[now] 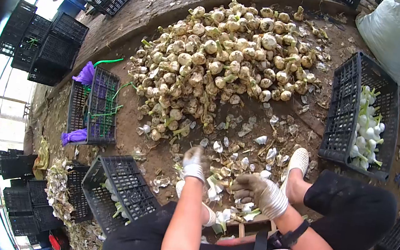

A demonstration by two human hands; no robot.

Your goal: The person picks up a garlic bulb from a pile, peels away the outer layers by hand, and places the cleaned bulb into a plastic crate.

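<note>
My left hand (195,163), in a soiled whitish glove, is in front of me at the near side of the garlic pile (220,61); its fingers are blurred and foreshortened. My right hand (261,193), in a striped glove, is over the peelings between my feet. Its fingers are curled, and what they hold, if anything, is hidden. Between the hands lies a trimmed white garlic bulb (214,187) with green stem among loose skins. More cleaned garlic (223,216) lies close to my lap, beside a partly hidden wooden piece (242,229).
At the right a black crate (340,115) holds cleaned white garlic (368,129). Another crate (121,185) with garlic leans by my left knee. Farther left stands a crate (104,105) with purple net bags (85,73) and green ties. A white sack (391,37) is at the upper right.
</note>
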